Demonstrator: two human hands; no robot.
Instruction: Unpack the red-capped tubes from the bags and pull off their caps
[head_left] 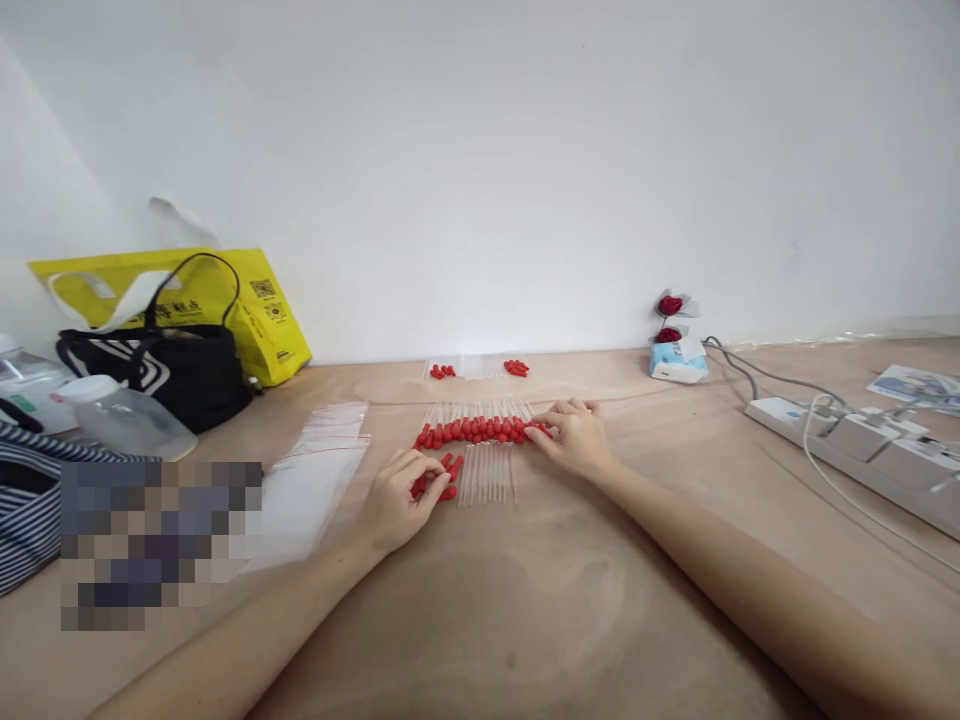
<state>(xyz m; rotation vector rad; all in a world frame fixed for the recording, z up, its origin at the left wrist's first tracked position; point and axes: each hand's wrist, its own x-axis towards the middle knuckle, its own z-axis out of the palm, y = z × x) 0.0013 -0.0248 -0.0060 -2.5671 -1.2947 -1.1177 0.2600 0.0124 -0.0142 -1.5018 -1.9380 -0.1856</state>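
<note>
A row of small red capsule-shaped pieces lies across many thin pale sticks on the table. The sticks run toward and away from me, side by side. At the row's right end, the fingertips of my right hand close on a red piece. My left hand is at the front left of the row, its thumb and fingers curled together around a loose red piece. More loose red pieces lie right beside these fingers, partly hidden by them.
Farther back are plastic bags with red pieces. Flat clear zip bags lie left. A yellow bag, black bag and plastic bottle stand far left. A tissue pack and power strip sit right.
</note>
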